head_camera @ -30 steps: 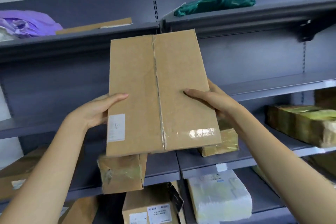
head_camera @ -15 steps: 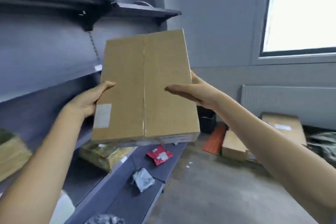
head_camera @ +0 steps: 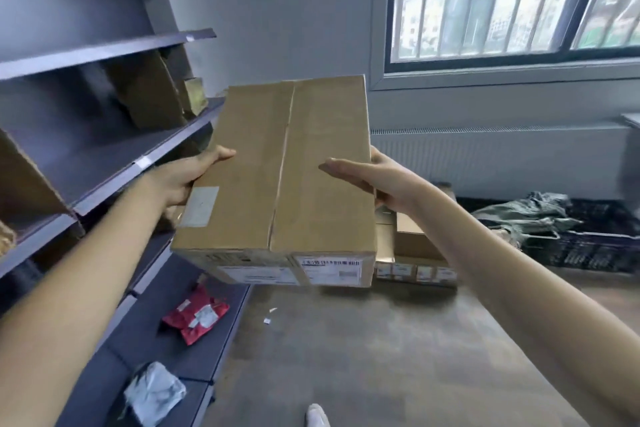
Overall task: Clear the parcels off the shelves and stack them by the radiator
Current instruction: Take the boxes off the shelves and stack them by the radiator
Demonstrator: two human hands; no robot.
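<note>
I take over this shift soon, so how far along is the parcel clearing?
Done: some boxes already lie below the radiator. In hand: the cardboard box, held between left hand and right hand. Left: the red parcel, grey parcel and brown parcels on the shelves.

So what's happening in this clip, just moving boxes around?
A person is carrying a cardboard box with both hands, left hand and right hand gripping opposite sides. They face the radiator under the window, where other boxes already sit on the floor. A red parcel and a grey one remain on the bottom shelf.
</note>
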